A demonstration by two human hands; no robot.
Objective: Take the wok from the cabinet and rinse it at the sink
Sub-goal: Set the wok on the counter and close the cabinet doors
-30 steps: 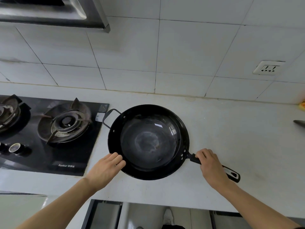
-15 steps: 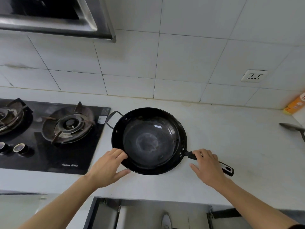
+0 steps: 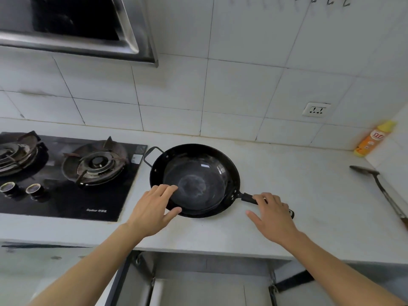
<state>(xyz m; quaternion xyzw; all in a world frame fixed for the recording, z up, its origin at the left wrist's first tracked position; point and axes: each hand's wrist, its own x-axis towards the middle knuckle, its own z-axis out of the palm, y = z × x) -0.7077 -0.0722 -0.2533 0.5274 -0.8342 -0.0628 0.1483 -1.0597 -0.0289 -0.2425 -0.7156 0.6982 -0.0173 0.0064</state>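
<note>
A black wok [image 3: 198, 184] sits flat on the pale countertop [image 3: 309, 195], right of the stove. Its long handle [image 3: 248, 198] points toward the near right, and a small loop handle is at the far left. My left hand [image 3: 152, 210] lies over the wok's near-left rim, fingers spread on top and thumb by the outer edge. My right hand [image 3: 273, 215] hovers open over the long handle, fingertips touching it, thumb splayed out to the left. The handle's end is hidden under this hand. No sink is in view.
A black gas stove [image 3: 66, 184] with two burners fills the left. A range hood [image 3: 77, 25] hangs above it. A metal ladle [image 3: 379, 186] and a yellow bottle [image 3: 373, 138] are at the far right. The cabinet [image 3: 198, 283] below the counter stands open.
My right hand has loosened from a grip on the handle to an open, spread hand. My left hand has slid from beside the rim onto it. The view has tilted up.
</note>
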